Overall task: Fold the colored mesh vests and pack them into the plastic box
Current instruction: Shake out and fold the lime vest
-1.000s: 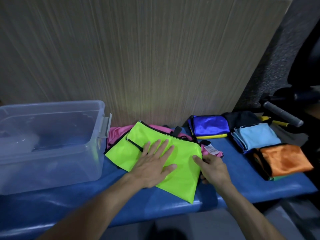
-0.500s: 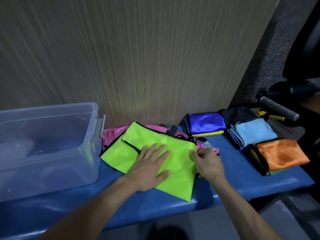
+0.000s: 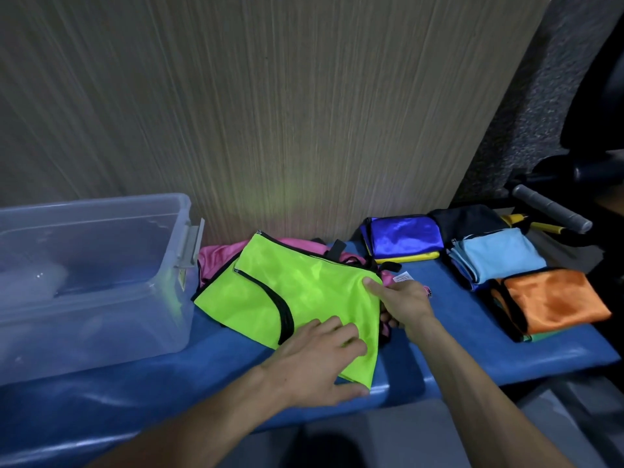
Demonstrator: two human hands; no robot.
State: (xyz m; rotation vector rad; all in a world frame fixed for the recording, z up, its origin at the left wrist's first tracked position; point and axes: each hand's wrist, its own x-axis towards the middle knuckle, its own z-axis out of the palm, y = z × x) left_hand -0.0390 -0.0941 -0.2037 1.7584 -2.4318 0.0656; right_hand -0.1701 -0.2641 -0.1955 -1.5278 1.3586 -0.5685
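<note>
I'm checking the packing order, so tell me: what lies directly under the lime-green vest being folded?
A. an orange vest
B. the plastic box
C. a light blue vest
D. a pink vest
D: the pink vest pokes out from beneath the far and right edges of the lime-green vest, while the orange vest and light blue vest sit apart at the right.

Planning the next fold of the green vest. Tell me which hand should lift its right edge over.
Right. The right hand already pinches the lime green vest at its right edge, while the left hand rests on its near corner, pinning it down.
</note>
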